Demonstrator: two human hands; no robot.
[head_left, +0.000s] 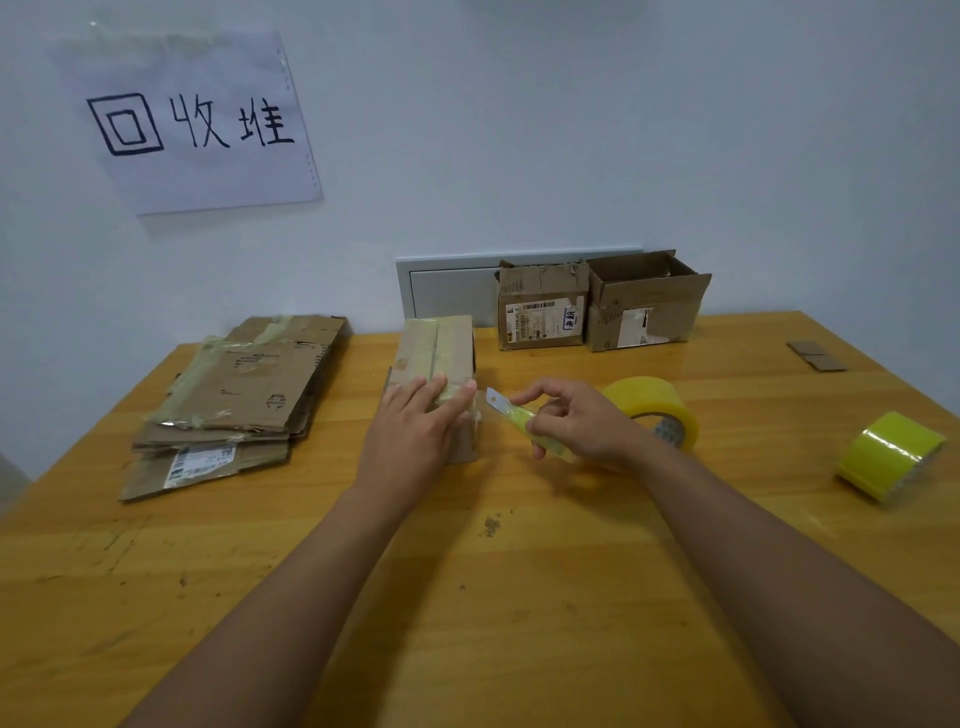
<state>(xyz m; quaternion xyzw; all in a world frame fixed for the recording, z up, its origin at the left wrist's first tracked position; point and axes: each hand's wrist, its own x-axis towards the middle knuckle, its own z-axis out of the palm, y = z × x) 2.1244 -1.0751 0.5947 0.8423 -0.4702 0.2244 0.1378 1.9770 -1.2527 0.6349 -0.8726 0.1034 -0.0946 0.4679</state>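
Left hand (410, 431), grip open, presses flat on the taped carton (434, 343), probably light and crushable: hold it by the top. Right hand (582, 421) grip encloses the utility knife (506, 410) handle.

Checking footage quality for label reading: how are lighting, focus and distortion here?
Head view: dim, even light, only faint shadows; wide-angle lens warps the table edges; labels on the far boxes too small to read; cutter in the right hand slightly soft.
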